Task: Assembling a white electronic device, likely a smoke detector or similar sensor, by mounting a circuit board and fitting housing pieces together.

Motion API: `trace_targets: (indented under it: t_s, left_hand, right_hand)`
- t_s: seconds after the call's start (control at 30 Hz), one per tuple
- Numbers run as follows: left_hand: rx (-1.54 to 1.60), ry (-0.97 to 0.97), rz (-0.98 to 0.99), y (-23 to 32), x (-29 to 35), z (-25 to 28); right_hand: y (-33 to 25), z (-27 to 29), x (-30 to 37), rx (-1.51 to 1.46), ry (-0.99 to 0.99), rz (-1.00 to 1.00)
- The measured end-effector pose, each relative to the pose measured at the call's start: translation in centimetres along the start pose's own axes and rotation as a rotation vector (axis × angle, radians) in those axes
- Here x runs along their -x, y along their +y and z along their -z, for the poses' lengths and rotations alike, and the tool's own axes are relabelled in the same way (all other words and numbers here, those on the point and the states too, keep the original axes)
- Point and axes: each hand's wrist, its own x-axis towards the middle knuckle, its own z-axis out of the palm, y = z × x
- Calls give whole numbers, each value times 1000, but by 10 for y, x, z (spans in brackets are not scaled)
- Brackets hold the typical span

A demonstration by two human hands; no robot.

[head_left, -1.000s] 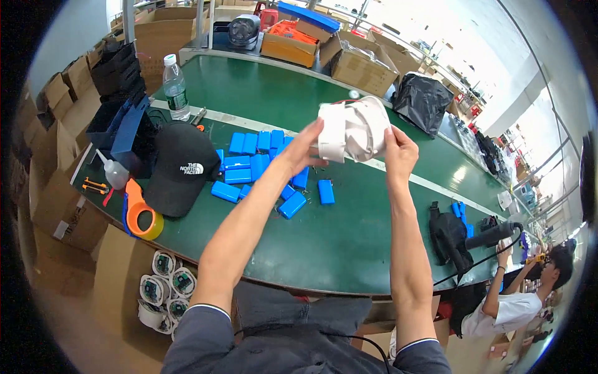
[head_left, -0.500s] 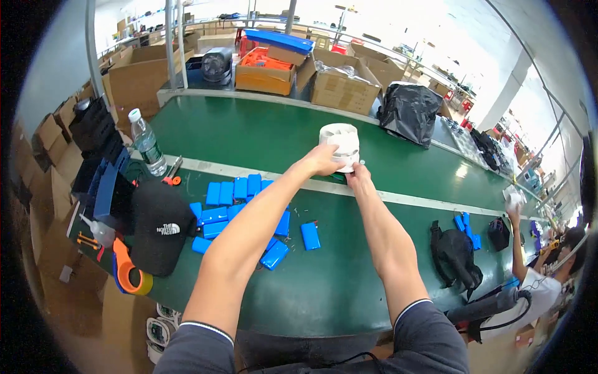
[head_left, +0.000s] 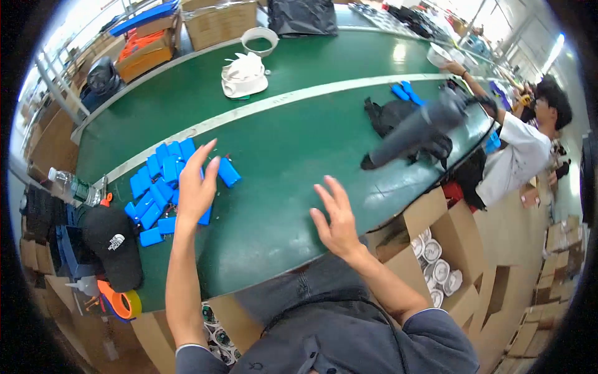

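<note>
Above the green work surface point(head_left: 280, 206) both my hands are empty. My left hand point(head_left: 200, 181) is open, thumb and fingers apart, next to a heap of blue, wrapped battery packs point(head_left: 163, 187). Further right and nearer to me, my right hand point(head_left: 337, 224) is open too, with its fingers spread. Beyond them, past the pale dividing strip point(head_left: 286, 96), a white round part with fin-like blades point(head_left: 243, 78) stands on the green surface. A white ring point(head_left: 260, 42) lies just behind it. Neither hand touches these parts.
A dark grey cylinder point(head_left: 417, 128), blurred, juts over a black bag point(head_left: 398, 118) at right. A co-worker point(head_left: 517, 143) reaches toward white parts there. Below right, an open carton point(head_left: 464, 243) holds several white round parts. A black cap point(head_left: 113, 240) and bottle point(head_left: 78, 187) are at left.
My hands have let go of the white part and drawn back toward me, spreading apart. The view has swung to the right and down, bringing the open carton into sight.
</note>
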Motion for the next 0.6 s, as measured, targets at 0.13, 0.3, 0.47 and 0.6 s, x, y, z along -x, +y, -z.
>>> trace_targets:
  t_s: [0.13, 0.3, 0.47, 0.6]
  left_hand:
    - [67, 37, 128, 32, 70, 0]
    - [248, 59, 178, 71, 110, -37]
    - [230, 300, 9, 108, 99, -53]
    - [284, 406, -2, 105, 91, -45]
  right_hand:
    - [38, 1, 31, 404, -34, -170]
    - [-2, -53, 20, 495, -156, -206]
    - [-23, -121, -28, -164, -161, 179]
    - [-27, -64, -22, -261, -229, 247]
